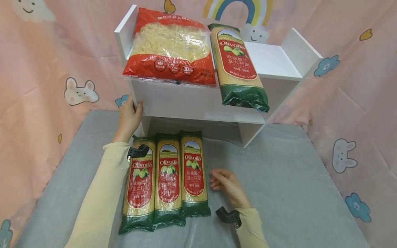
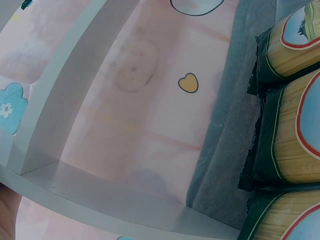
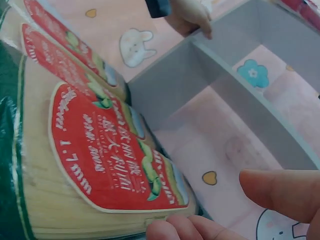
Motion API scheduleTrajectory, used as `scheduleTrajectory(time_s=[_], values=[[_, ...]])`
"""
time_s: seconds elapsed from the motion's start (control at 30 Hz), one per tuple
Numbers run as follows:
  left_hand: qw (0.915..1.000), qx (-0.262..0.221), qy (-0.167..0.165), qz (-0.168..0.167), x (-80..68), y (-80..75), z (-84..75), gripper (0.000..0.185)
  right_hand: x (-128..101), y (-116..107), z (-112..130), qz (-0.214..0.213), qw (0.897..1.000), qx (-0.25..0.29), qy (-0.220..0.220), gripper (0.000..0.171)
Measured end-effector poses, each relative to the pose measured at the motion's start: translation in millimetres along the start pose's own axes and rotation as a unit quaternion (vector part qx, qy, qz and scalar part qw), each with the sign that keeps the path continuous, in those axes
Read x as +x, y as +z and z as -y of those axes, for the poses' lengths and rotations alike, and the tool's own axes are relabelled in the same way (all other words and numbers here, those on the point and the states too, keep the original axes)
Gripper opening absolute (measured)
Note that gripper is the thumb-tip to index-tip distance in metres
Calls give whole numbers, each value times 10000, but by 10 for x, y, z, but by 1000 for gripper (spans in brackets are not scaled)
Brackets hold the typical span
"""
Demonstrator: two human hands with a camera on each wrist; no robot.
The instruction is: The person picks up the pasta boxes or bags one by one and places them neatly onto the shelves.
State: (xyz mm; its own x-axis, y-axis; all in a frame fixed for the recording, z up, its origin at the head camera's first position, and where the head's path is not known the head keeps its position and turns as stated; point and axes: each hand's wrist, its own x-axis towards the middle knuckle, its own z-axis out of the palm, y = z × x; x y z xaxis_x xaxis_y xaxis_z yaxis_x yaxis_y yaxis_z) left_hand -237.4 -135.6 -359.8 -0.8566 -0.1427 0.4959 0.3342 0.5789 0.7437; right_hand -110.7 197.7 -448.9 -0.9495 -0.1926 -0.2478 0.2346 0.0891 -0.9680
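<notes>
My left hand (image 1: pixel 128 115) grips the left side panel of a white shelf (image 1: pixel 198 103), with the thumb on its front edge. Three spaghetti packs, the left (image 1: pixel 139 186), the middle (image 1: pixel 168 179) and the right (image 1: pixel 193 172), lie side by side in front of the shelf, their green ends towards me. My right hand (image 1: pixel 227 184) hovers just right of the right pack, fingers loosely bent and holding nothing. In the right wrist view, its fingertips (image 3: pixel 175 230) show close to that pack's side; whether they touch cannot be told.
On the top shelf, a red bag of spiral pasta (image 1: pixel 170 48) leans at the left. Beside it another spaghetti pack (image 1: pixel 238 65) overhangs the front edge. A grey cloth (image 1: pixel 294 182) covers the table, and a pink patterned curtain (image 1: pixel 40 75) hangs around it.
</notes>
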Motion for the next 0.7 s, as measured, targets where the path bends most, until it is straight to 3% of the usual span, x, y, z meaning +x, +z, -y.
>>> scheduleTrajectory(time_s=[0.7], values=[[10000,63,7,-18,-9,-9,-20,23,22,96,-91,-129,9980,-614,105,35]])
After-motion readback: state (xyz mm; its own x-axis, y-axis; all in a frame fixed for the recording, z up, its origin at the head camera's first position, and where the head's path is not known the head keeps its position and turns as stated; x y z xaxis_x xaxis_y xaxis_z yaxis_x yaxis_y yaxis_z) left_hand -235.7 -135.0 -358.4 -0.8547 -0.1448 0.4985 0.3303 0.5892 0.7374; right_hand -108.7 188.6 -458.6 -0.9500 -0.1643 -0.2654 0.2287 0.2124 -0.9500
